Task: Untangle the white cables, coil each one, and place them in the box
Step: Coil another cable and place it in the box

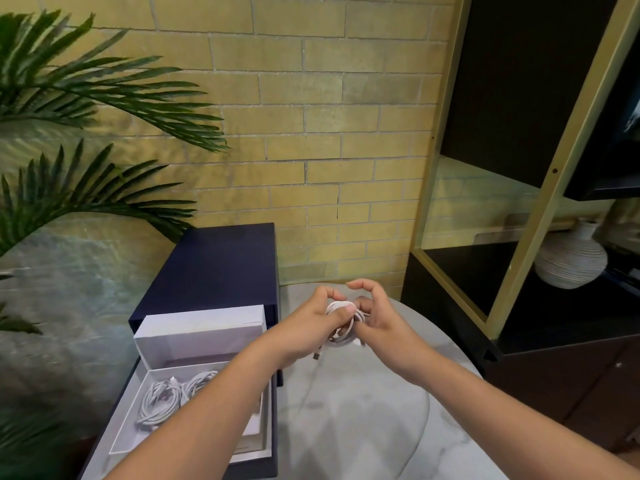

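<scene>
yellow brick wall behind, pale marble table (363,410) below, and both hands meet above its far part. left hand (308,327) has its fingers curled round a small coil of white cable (341,337), thumb pressed flat on the top loops. right hand (384,320) arches its forefinger over the coil while its lower fingers seem to pinch the near side, though blur makes that grip hard to read. one plug end (317,355) hangs loose under the left palm. other coiled cables (161,401) lie in the box (197,336), down to the left. the risk, as i judge it: springy loops could fan open if the thumb lifts before the tail is tucked, and the dangling plug could snag the box wall on the way over, pulling the coil apart.
</scene>
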A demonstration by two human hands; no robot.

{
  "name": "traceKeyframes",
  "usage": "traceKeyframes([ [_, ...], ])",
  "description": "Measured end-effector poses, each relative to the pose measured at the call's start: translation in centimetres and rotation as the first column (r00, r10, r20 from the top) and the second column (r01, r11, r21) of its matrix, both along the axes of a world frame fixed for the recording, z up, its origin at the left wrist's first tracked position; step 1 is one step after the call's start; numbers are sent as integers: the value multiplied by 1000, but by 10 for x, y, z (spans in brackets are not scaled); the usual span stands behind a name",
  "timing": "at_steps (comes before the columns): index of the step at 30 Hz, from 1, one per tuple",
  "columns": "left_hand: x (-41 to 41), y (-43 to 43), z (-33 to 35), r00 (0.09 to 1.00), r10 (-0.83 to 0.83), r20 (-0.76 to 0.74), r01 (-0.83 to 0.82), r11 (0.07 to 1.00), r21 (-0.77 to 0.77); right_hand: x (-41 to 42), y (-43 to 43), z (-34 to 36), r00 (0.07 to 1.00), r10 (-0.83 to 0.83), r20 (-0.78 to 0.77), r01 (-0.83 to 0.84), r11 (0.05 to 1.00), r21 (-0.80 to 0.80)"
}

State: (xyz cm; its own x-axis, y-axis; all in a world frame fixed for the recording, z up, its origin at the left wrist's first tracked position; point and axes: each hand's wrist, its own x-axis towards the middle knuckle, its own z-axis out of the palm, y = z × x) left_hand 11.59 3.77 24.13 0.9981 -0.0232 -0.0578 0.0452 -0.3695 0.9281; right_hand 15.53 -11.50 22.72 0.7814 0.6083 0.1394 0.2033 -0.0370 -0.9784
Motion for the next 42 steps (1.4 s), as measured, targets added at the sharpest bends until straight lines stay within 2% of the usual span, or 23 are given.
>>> traceKeyframes([
  [3, -1, -3, 1, 999, 24, 37, -27, 997, 74, 0, 2, 0, 998, -7, 69, 9, 999, -37],
  [5, 0, -4, -1, 996, 77, 50, -81, 992, 92, -1, 5, -3, 985, -66, 160, 74, 996, -48],
  [7, 1, -4, -2, 991, 126, 49, -131, 985, 117, -5, 8, -5, 922, -175, 346, 216, 973, -83],
  [9, 3, -2, -4, 987, 155, 48, -160, 981, 114, -7, 9, -3, 806, -251, 537, 342, 937, -74],
  [11, 4, -1, -6, 984, 168, 65, -174, 980, 99, -9, 8, -1, 771, -250, 586, 351, 934, -63],
  [12, 4, -1, -7, 982, 173, 75, -180, 978, 105, -10, 8, 0, 802, -232, 551, 321, 944, -70],
  [14, 6, -1, -9, 977, 190, 96, -201, 972, 120, -15, 10, 0, 902, -191, 387, 234, 970, -66],
  [17, 7, 1, -13, 963, 238, 123, -249, 965, 86, -20, 11, 2, 992, -128, 17, 126, 989, 75],
  [20, 8, 5, -15, 956, 256, 143, -272, 956, 113, -24, 8, 9, 928, -6, -373, 123, 949, 291],
  [22, 9, 6, -17, 956, 251, 149, -270, 954, 127, -24, 7, 11, 887, 59, -457, 111, 936, 335],
  [24, 9, 6, -19, 960, 236, 150, -259, 953, 159, -21, 4, 9, 887, 23, -461, 96, 968, 231],
  [27, 10, 6, -21, 962, 223, 155, -247, 956, 161, -12, -3, 10, 929, -15, -369, -1, 999, -43],
  [30, 9, 5, -19, 970, 200, 137, -220, 963, 152, -6, -9, 18, 970, 27, -240, -90, 962, -256],
  [33, 8, 3, -19, 969, 195, 150, -218, 964, 155, -2, -11, 28, 998, -27, -55, 1, 905, -426],
  [35, 8, 2, -18, 966, 199, 166, -226, 960, 165, 1, -12, 32, 998, -55, 14, 55, 878, -475],
  [37, 9, 0, -18, 960, 205, 190, -239, 954, 180, 3, -12, 33, 997, -72, 16, 71, 878, -473],
  [40, 8, -4, -18, 948, 197, 248, -252, 944, 211, 3, -9, 32, 994, -78, -72, 40, 906, -422],
  [42, 10, -2, -20, 931, 190, 310, -283, 914, 290, 3, -9, 30, 986, -47, -157, -21, 916, -402],
])
